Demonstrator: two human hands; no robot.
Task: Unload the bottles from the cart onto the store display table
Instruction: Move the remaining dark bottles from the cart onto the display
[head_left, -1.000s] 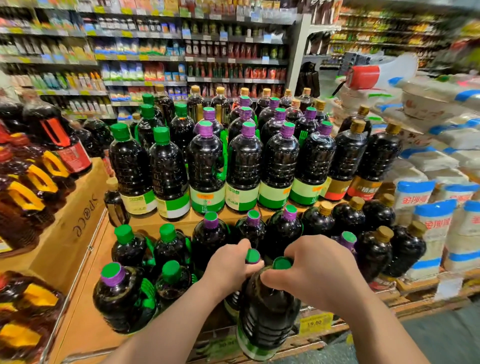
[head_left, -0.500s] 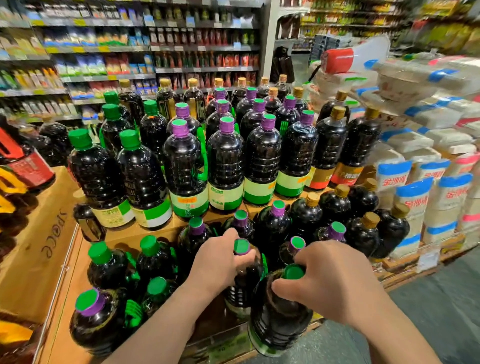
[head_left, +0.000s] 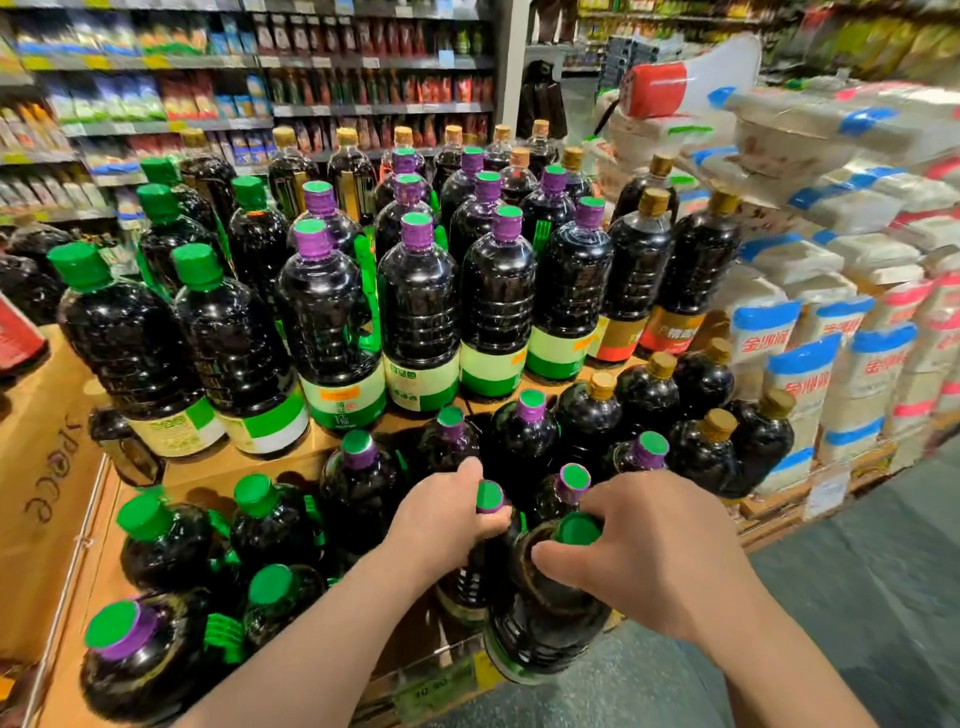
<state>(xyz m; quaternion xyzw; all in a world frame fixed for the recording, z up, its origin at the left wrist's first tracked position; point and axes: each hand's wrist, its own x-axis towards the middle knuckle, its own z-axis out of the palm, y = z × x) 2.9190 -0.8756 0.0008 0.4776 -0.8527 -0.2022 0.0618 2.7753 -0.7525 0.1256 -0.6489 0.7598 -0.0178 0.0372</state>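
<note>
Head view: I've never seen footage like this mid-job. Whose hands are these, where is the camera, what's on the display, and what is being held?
There is no machine here. A person wears one wide-angle camera on the head, looking forward and down, so the two bare arms reaching in from the bottom are the person's own. The left hand grips the neck of a dark bottle just under its green cap. The right hand grips the top of a nearer, larger dark bottle at the front edge of the display table. The table carries many dark bottles on two levels, with green, purple-collared or tan caps. White bags are stacked to the right, and store shelves stand behind.
</note>
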